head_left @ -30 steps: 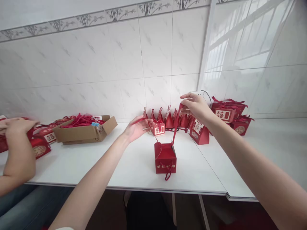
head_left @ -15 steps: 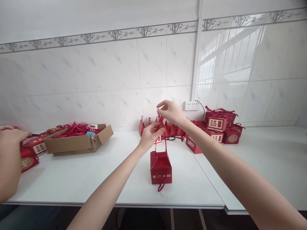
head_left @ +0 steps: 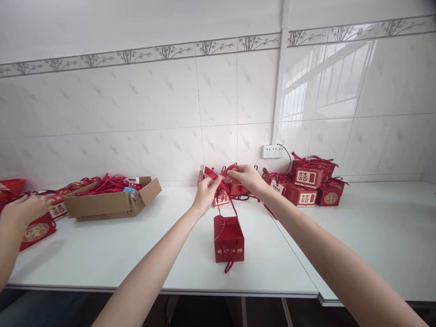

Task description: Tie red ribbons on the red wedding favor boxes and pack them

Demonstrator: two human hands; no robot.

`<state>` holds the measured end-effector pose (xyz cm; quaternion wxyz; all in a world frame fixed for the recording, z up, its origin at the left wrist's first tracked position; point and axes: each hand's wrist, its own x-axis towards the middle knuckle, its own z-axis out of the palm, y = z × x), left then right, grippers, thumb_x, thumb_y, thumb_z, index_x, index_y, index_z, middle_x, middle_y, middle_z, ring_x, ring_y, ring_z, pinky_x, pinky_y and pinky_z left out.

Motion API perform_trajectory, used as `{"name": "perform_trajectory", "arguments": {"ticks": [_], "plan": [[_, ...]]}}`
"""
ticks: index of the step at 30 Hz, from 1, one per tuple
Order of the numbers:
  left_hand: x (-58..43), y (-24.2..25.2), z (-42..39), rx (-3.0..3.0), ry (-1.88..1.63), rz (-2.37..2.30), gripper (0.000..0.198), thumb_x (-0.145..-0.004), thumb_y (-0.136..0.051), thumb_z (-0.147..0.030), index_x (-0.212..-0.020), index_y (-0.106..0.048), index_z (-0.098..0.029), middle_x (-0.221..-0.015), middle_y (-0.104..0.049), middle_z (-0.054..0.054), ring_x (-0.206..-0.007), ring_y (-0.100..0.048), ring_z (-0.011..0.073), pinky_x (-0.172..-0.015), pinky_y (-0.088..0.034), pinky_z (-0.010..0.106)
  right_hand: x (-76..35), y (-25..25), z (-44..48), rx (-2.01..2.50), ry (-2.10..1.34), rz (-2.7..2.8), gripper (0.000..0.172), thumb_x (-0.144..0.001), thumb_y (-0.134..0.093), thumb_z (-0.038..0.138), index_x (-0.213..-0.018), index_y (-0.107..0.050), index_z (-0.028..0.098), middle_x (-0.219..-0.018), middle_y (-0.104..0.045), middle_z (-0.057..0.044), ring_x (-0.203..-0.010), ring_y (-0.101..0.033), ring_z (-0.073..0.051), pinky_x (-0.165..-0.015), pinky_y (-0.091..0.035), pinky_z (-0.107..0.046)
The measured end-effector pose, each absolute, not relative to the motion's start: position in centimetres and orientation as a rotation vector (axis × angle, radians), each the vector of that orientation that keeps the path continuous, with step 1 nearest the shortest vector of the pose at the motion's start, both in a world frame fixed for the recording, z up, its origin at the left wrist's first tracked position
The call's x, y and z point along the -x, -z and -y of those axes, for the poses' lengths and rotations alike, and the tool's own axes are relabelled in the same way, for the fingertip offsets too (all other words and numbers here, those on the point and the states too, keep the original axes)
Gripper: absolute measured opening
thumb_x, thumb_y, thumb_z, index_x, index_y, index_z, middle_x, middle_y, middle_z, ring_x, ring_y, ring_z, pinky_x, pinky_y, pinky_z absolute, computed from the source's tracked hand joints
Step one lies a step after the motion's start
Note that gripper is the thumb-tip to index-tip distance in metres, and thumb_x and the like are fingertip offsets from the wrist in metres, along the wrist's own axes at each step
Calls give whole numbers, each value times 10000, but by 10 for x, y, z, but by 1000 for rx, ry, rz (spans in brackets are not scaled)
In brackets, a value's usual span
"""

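A small red box (head_left: 229, 240) with gold characters stands on the white table near its front edge, a looped cord hanging down its front. Two red strands rise from its top to my hands. Thumb and fingers of my left hand (head_left: 206, 193) pinch the red ribbon (head_left: 211, 173), whose flat end sticks up above them. Close on the right, my right hand (head_left: 245, 178) holds another part of that ribbon between its fingertips. Both hands are above and behind the box, and the fingers partly hide where the strands cross.
Behind my hands, small red bags (head_left: 239, 187) line the wall. Red boxes (head_left: 308, 178) are stacked at right. On the left sits a cardboard box (head_left: 102, 206) of red ribbons; beyond it, another person's hand (head_left: 29, 209) is at a red box (head_left: 37, 230).
My right hand has come down beside my left, and a ribbon end now shows above my left fingers. At the far left, the other person's hand has moved lower, uncovering a red container.
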<state>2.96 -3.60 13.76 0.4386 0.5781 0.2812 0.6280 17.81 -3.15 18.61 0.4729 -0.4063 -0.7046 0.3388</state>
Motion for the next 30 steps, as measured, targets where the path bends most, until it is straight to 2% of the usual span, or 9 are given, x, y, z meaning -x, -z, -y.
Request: {"name": "perform_trajectory", "arguments": {"ticks": [2, 5, 9, 14, 18, 21, 24, 27, 30], "plan": [[-32, -139, 38, -1307, -1564, -684, 279, -714, -688, -419, -800, -596, -170, -673, -593, 10, -495, -537, 105, -415, -347, 213, -178, -175, 34, 889, -543, 1726, 119, -803, -516, 224, -709, -553, 163, -727, -634, -36, -702, -627, -159, -669, -500, -294], [-34, -142, 40, -1122, -1545, -655, 227, -757, -659, -365, -776, -567, -158, -734, -602, 18, -504, -535, 84, -410, -346, 196, -182, -153, 41, 684, -51, 1904, 90, -807, -521, 187, -780, -605, 170, -863, -581, -67, -796, -595, -181, -729, -502, -337], [-31, -143, 39, -1151, -1528, -668, 203, -783, -640, -325, -760, -552, -143, -614, -548, -22, -467, -490, 52, -429, -366, 176, -188, -122, 51, 504, 195, 2220, 138, -844, -517, 193, -817, -651, 179, -1021, -536, -125, -956, -561, -238, -805, -493, -414], [-26, -141, 38, -1513, -1410, -713, 321, -735, -665, -436, -773, -577, -129, -542, -506, -40, -446, -466, 55, -437, -387, 191, -181, -110, 49, 653, -141, 2022, 139, -839, -549, 320, -784, -548, 193, -937, -555, -88, -897, -583, -203, -788, -511, -391], [-25, -143, 40, -1671, -1335, -738, 400, -702, -660, -518, -743, -572, -129, -538, -494, -38, -449, -458, 61, -440, -393, 211, -173, -120, 45, 855, -585, 1860, 344, -687, -692, 386, -873, -467, 204, -844, -602, -24, -805, -602, -179, -723, -510, -348], [-25, -143, 39, -1673, -1384, -734, 407, -694, -662, -526, -736, -573, -130, -525, -470, -45, -451, -437, 57, -445, -377, 209, -172, -127, 48, 836, -833, 1875, 247, -760, -605, 396, -834, -488, 191, -767, -611, -5, -746, -594, -150, -717, -480, -312], [-24, -142, 36, -1668, -1402, -676, 375, -706, -663, -498, -733, -573, -135, -507, -464, -50, -445, -425, 56, -455, -362, 209, -174, -127, 47, 737, -1019, 1854, 195, -804, -544, 360, -855, -500, 177, -778, -628, -22, -743, -595, -139, -694, -461, -281], [-23, -142, 37, -1691, -1368, -645, 342, -747, -627, -474, -723, -576, -136, -489, -467, -42, -439, -426, 62, -459, -355, 215, -176, -123, 43, 861, -947, 1914, 183, -737, -617, 322, -763, -504, 181, -709, -620, -2, -657, -571, -129, -615, -429, -255], [-24, -142, 41, -1720, -1342, -651, 337, -764, -602, -466, -701, -577, -136, -479, -462, -34, -442, -423, 71, -450, -354, 221, -174, -121, 39, 1092, -655, 1945, 314, -676, -673, 327, -586, -398, 204, -554, -516, 50, -540, -482, -108, -510, -350, -226]]}}
